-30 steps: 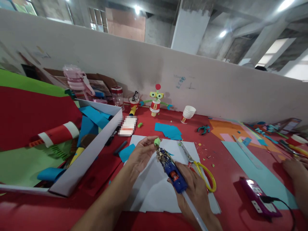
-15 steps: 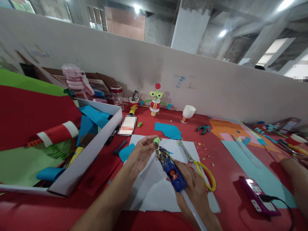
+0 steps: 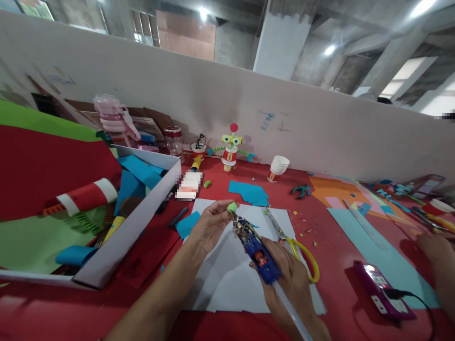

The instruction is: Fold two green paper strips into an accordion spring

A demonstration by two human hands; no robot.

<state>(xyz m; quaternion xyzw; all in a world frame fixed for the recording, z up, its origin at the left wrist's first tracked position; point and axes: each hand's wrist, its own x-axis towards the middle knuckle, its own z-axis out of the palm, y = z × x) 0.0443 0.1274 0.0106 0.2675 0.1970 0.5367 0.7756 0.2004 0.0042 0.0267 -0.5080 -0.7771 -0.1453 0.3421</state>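
Between thumb and fingers, my left hand [image 3: 212,223] pinches a small green folded paper piece [image 3: 232,208]. My right hand [image 3: 288,272] is wrapped around a blue hot glue gun [image 3: 261,260], a long clear glue stick [image 3: 291,310] running out of its back. Dried glue crusts the gun's nozzle end, which points up at the green paper; whether they touch, I cannot tell. Both hands are above white paper sheets [image 3: 220,284]. Scissors with yellow handles [image 3: 309,260] lie beside my right hand, their blades pointing away.
A white box [image 3: 142,227] of paper parts stands left. At the back are a paper-cup robot figure [image 3: 229,155] and stacked paper cups [image 3: 278,168]. Right lie teal pliers [image 3: 301,191], a magenta device with a cable [image 3: 382,289] and another person's hand [image 3: 435,251].
The glue gun in my right hand has shifted slightly right and down, its nozzle drawing back a little from the green paper. My left hand stays nearly still.
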